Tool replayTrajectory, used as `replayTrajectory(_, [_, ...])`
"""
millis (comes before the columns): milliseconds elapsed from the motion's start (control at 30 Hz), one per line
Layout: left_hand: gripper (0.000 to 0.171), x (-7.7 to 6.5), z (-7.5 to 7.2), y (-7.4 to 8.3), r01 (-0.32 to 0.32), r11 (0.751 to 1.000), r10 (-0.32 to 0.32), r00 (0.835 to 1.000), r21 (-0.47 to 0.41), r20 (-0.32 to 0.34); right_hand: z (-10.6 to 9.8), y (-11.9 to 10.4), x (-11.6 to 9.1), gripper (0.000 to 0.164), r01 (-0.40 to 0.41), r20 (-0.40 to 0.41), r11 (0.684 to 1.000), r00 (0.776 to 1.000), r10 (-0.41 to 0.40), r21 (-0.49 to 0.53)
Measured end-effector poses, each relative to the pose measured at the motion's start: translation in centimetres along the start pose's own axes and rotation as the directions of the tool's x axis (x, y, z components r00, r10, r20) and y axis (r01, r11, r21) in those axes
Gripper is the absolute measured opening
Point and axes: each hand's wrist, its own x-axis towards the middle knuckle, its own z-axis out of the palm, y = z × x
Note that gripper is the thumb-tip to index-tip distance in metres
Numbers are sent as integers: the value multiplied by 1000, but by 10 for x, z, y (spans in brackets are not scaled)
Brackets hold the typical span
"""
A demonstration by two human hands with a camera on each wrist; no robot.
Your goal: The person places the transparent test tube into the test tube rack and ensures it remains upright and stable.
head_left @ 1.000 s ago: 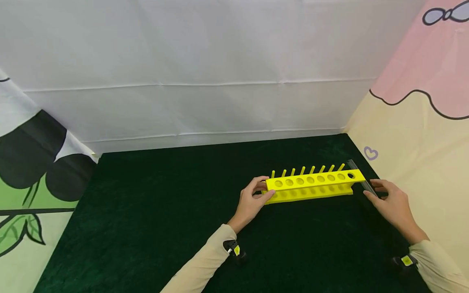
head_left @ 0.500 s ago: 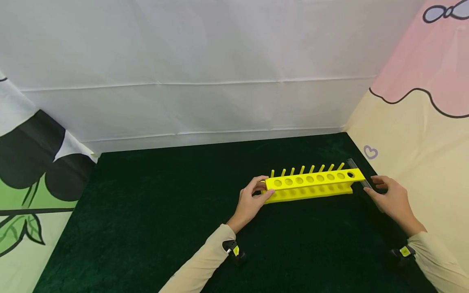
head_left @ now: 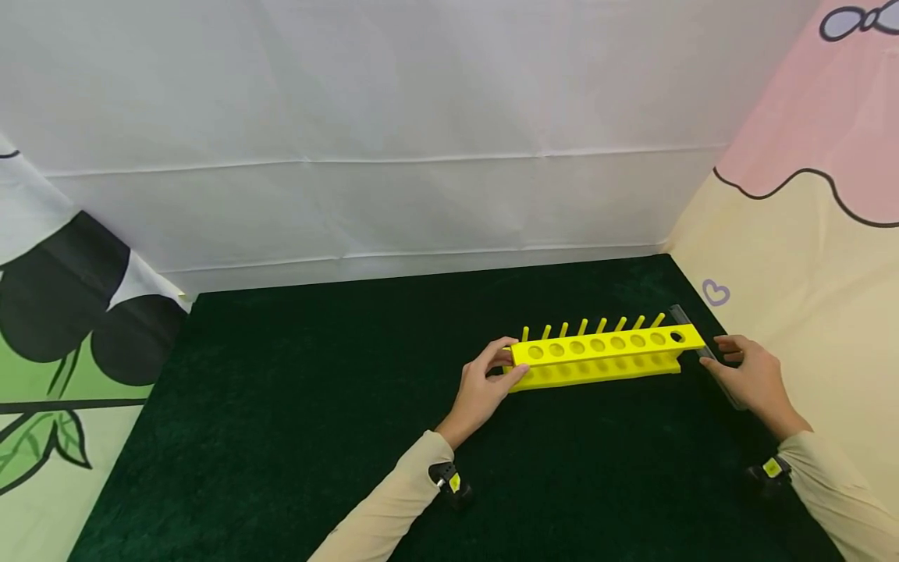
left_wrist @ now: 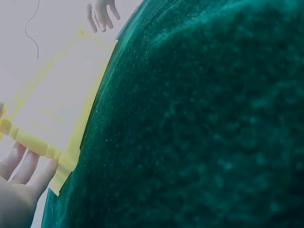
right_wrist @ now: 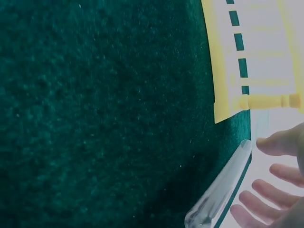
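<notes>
A yellow test tube rack (head_left: 597, 358) stands on the table, with a row of round holes along its top plate and several pegs behind. My left hand (head_left: 481, 388) grips its left end, thumb in front; in the left wrist view the fingers curl round the yellow end post (left_wrist: 33, 142). Just beyond the rack's right end hovers my right hand (head_left: 757, 382), thumb and fingers apart. A clear test tube (right_wrist: 219, 187) lies below it, round end near the thumb tip. Farther back, another clear tube-like length (head_left: 680, 314) runs behind the rack's right end; whether it is separate I cannot tell.
Dark green cloth (head_left: 316, 421) covers the table. A white sheet (head_left: 421, 203) hangs at the back, and printed sheets hang at the left and at the right (head_left: 808, 273), close to my right hand.
My right hand has shifted slightly away from me, and more of the near end of the clear tube shows beneath it. The left hand and the rack have stayed nearly the same.
</notes>
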Motion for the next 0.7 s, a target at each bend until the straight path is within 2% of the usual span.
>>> replayTrajectory(333, [41, 0, -1, 0, 8, 1000, -8, 1000, 22, -8, 5, 10, 13, 51, -30, 78, 999, 996, 33, -34])
replayTrajectory(567, [40, -5, -4, 30, 13, 1000, -13, 1000, 27, 0, 9, 20, 20, 50, -59, 96, 997, 993, 63, -52])
replayTrajectory(700, [40, -7, -5, 36, 12, 999, -12, 1000, 31, 6, 9, 21, 23, 46, -55, 101, 997, 993, 61, -59])
